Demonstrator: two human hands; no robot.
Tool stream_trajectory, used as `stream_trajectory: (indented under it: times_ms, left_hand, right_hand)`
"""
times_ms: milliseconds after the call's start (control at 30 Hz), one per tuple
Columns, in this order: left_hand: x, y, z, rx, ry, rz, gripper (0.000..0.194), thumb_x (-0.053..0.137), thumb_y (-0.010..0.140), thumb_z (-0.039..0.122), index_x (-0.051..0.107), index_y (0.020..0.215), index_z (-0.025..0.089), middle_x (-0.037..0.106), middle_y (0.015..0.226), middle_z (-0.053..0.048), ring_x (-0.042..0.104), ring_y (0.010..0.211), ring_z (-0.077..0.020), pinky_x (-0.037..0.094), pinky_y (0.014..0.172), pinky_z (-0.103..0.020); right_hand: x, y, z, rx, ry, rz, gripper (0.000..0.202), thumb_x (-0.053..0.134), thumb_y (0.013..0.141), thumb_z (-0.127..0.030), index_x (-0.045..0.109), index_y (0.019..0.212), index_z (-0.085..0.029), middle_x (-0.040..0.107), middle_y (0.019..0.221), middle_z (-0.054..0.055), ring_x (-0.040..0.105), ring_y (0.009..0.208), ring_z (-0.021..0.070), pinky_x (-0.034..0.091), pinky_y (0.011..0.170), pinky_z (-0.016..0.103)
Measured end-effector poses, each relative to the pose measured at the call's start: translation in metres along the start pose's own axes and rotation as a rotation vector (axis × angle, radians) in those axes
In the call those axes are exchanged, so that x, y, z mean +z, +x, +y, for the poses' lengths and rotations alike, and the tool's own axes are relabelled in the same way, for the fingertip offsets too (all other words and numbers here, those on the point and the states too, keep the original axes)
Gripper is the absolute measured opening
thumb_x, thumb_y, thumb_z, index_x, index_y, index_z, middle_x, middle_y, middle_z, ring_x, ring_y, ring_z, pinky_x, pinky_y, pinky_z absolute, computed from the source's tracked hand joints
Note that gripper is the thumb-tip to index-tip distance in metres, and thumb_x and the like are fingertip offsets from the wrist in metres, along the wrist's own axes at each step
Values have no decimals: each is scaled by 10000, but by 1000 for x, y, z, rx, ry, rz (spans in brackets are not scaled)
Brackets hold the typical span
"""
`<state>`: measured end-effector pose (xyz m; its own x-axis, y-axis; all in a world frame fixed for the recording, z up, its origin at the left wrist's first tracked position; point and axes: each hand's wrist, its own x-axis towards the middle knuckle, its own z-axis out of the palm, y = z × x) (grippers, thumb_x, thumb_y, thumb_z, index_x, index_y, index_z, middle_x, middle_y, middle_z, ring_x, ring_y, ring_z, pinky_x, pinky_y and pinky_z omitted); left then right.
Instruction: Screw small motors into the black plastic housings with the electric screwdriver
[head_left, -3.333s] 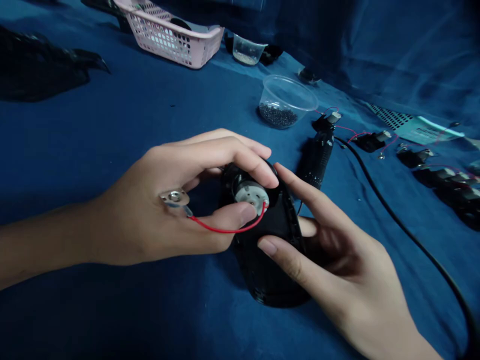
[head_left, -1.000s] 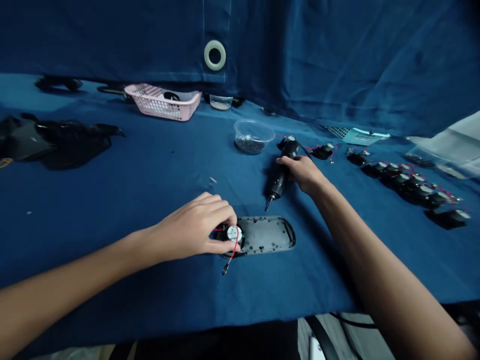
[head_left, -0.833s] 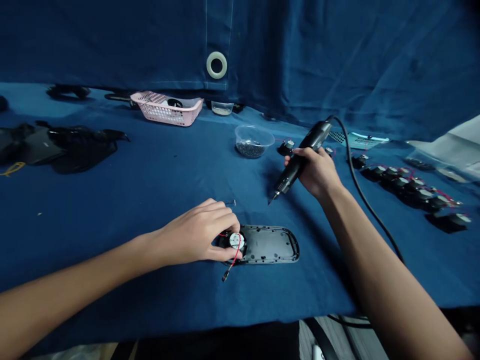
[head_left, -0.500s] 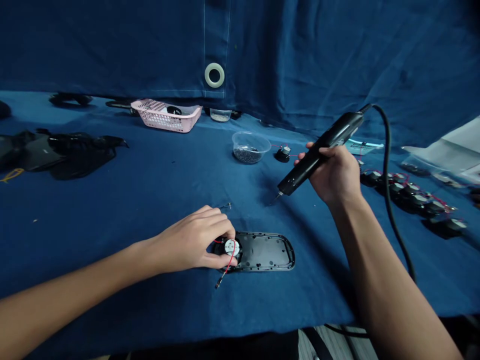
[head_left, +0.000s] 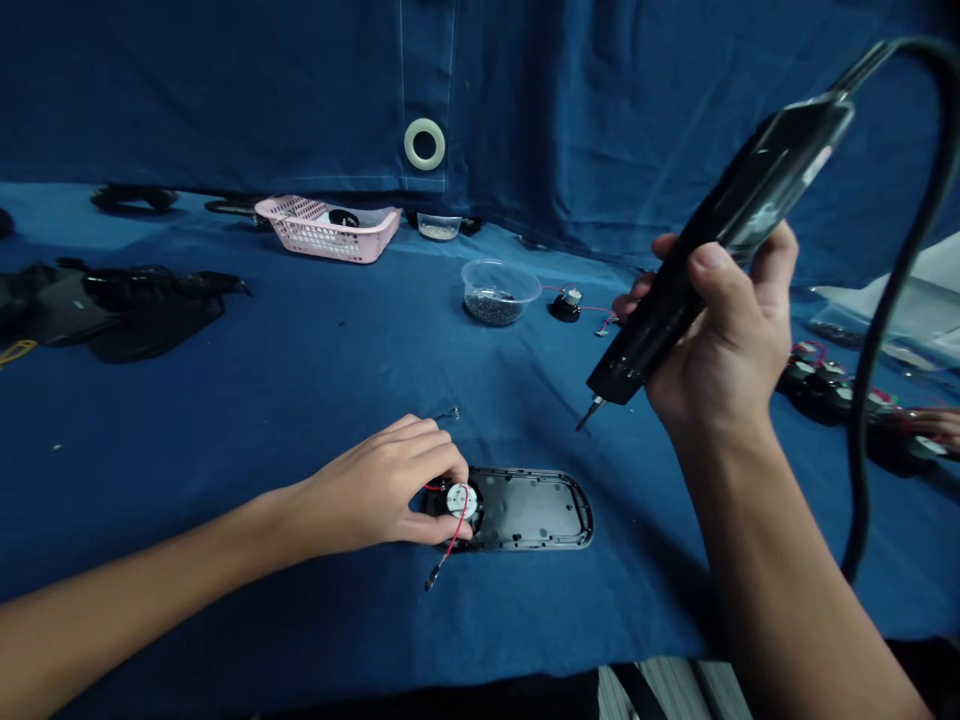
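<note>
From the head view, the change I catch is on the right: the right hand has lifted the black corded driver higher over the bench than half a second ago and brought it closer to the wearer, its cable looping down behind the wrist. That grip is wrapped firmly round the driver's body, thumb on top, and the bit slants down near the far end of the black shell, touching neither the shell nor the motor. The left hand has hardly stirred; its grip is a pinch, thumb and finger at either side of the motor, which sits at the shell's left end. The shell lies flat, hollow side up, the red wire trailing over its near edge. For the work, I'd say this leaves the motor steadied and the tool in hand, with the bit not yet engaged. Another person's hand has also appeared at the right edge, by the row of similar motor units; what it's doing, I can't tell.
</note>
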<state>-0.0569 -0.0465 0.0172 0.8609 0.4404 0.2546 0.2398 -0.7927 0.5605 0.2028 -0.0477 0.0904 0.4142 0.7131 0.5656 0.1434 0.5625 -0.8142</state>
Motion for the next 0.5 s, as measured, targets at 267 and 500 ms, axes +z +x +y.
stream_trajectory:
  times_ms: [267,500]
  left_hand:
    - [12,3,-3,4,39,19,223,707,843,344,572,873,168,565,798,11,482,763,-142,352,739,-291]
    - [-7,-5,2,-56,35,-146,546,734,785,491,525,1214,225,575,1214,-59,497,1162,-251,390,988,-383]
  right_hand:
    - [13,-3,-21,-65,-7,-95,278,546,868,-271,479,1134,-319,615,1098,-13,628,747,130,522,683,284]
    - [33,-3,-22,-128,-51,-108,248,433,973,-387,601,942,-207,666,1184,47,678,868,155,552,709,289]
